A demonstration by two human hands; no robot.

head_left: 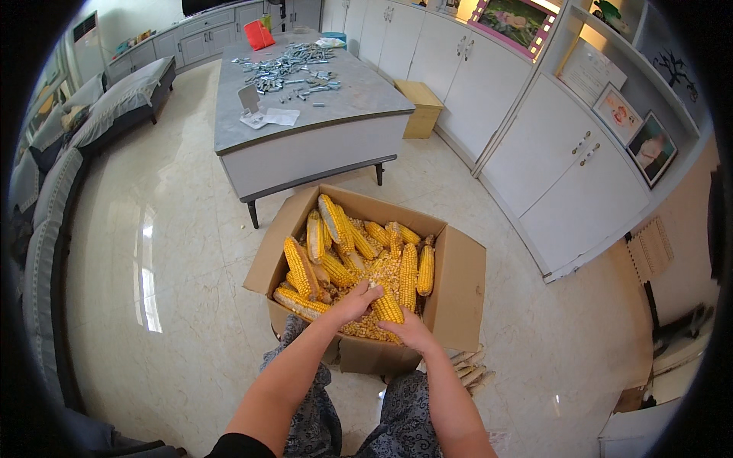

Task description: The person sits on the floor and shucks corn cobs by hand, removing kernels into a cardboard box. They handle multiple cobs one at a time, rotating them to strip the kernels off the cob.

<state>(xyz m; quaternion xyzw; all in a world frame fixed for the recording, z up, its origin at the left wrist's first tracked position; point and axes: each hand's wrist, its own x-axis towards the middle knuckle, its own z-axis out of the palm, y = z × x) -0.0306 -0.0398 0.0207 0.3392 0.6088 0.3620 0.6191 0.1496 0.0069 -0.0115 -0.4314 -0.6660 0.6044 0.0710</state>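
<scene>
Between my two hands is a yellow ear of corn (388, 308), held over the near part of an open cardboard box (461, 284). My left hand (354, 302) is closed at the ear's upper end, the thumb pressed near its tip. Lower down, my right hand (411, 333) grips the other end. Loose corn kernels (379, 269) cover the middle of the box. Around them lie several whole ears of corn (301, 267), heaped mostly on the left, with more along the far side and right. The undersides of both hands are hidden.
Stripped cobs (472, 372) lie on the floor by the box's near right corner. Beyond the box stands a grey table (359, 114) with many metal bolts (286, 69) and a red bag (259, 34). White cabinets (565, 168) line the right; a sofa (53, 252) runs along the left.
</scene>
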